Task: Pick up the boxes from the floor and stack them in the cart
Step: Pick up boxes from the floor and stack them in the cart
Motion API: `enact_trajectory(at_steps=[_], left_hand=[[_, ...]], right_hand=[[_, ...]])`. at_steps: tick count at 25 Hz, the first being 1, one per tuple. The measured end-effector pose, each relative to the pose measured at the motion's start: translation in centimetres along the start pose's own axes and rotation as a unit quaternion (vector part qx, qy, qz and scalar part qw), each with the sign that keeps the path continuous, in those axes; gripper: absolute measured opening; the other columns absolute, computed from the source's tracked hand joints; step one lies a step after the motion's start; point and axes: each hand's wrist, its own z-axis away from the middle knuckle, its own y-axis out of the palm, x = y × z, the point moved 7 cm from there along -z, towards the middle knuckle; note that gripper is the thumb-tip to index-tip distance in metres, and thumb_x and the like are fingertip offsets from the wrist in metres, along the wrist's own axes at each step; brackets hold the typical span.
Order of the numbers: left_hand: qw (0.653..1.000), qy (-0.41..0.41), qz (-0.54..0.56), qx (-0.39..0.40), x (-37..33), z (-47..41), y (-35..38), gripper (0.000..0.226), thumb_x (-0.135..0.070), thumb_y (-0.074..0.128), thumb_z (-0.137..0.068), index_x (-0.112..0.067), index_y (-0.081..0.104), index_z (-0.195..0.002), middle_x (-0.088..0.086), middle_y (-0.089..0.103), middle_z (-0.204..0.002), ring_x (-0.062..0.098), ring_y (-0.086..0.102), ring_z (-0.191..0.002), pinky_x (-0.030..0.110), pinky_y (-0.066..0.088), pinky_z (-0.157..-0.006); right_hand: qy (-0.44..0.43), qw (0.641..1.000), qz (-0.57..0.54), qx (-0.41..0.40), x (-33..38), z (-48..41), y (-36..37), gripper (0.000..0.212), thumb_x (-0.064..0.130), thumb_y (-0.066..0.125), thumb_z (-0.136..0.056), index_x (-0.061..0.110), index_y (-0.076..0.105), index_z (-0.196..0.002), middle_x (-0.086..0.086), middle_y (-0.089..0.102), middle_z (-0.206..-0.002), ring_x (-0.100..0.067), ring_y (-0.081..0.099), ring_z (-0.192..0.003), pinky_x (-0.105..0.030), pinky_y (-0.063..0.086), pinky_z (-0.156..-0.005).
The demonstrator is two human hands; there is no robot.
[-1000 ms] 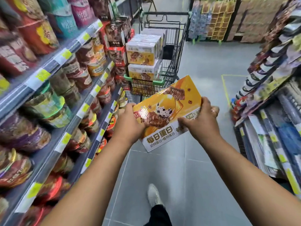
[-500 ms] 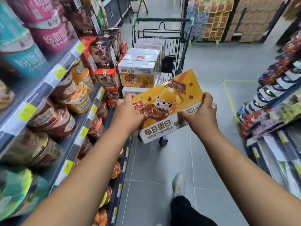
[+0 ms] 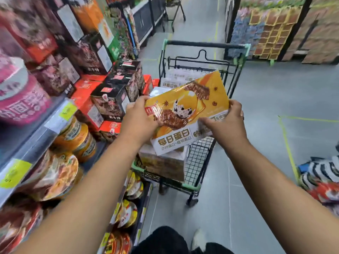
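Head camera: left hand and right hand each grip an end of the yellow box, fingers curled round its edges, holding it tilted above the stacked boxes inside the cart, beside the noodle shelf.

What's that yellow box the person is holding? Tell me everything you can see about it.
The yellow box is flat, rectangular and glossy, seemingly film-wrapped cardboard. Its top pictures a speckled egg and brown food pieces; a white band on the near edge carries Chinese characters. Tilted, right end higher, it is held over the stacked boxes in the cart. The left hand grips its left end, the right hand its right end.
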Motion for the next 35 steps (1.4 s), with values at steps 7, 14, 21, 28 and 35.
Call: enact_trajectory(at_steps=[7,14,21,28,35], left_hand=[[0.997,0.037,-0.062,0.036,-1.9,-17.3,2.4,0.079,-0.024,0.083,-0.070,-0.024,0.041,-0.137,0.014,0.046,-0.129,0.029,0.051,-0.116,0.033,0.038,-0.104],[0.984,0.103,-0.111,0.096,-2.9,-32.4,7.7,0.073,-0.019,0.076,-0.077,-0.025,0.036,-0.137,0.014,0.041,-0.132,0.035,0.052,-0.115,0.042,0.040,-0.105],[0.974,0.118,-0.180,0.070,-0.9,-37.7,11.4,0.067,-0.004,0.063,-0.084,-0.023,0.031,-0.140,0.018,0.034,-0.134,0.042,0.052,-0.109,0.045,0.042,-0.094],[0.956,0.076,-0.225,0.170,1.9,-38.0,15.7,0.091,-0.017,0.072,-0.084,-0.029,0.011,-0.151,0.026,0.001,-0.156,0.049,0.035,-0.131,0.048,0.034,-0.108],[0.951,0.086,-0.227,0.189,1.8,-36.1,17.1,0.089,-0.030,0.072,-0.085,-0.029,0.013,-0.151,0.018,-0.004,-0.160,0.045,0.015,-0.142,0.052,0.028,-0.111]], right_hand=[[0.088,0.996,0.029,-0.013,0.5,-13.4,6.3,0.096,0.049,0.077,-0.070,0.028,0.020,-0.145,-0.003,0.038,-0.138,-0.030,0.033,-0.129,-0.045,0.035,-0.103],[0.157,0.986,-0.047,-0.041,-1.1,-23.8,13.0,0.095,0.041,0.081,-0.070,0.016,0.022,-0.141,-0.008,0.047,-0.133,-0.024,0.049,-0.118,-0.033,0.041,-0.099],[0.199,0.978,-0.053,0.035,-3.4,-28.5,17.2,0.064,0.023,0.070,-0.085,0.015,0.021,-0.125,-0.002,0.055,-0.113,-0.017,0.056,-0.098,-0.028,0.041,-0.083],[0.220,0.973,-0.035,0.065,-5.7,-28.4,18.5,0.082,0.026,0.070,-0.083,0.021,0.017,-0.146,-0.004,0.052,-0.127,-0.023,0.054,-0.110,-0.031,0.042,-0.086],[0.211,0.976,-0.010,0.058,-5.3,-27.7,17.7,0.091,0.034,0.074,-0.074,0.027,0.020,-0.147,-0.008,0.047,-0.135,-0.024,0.052,-0.117,-0.043,0.045,-0.101]])
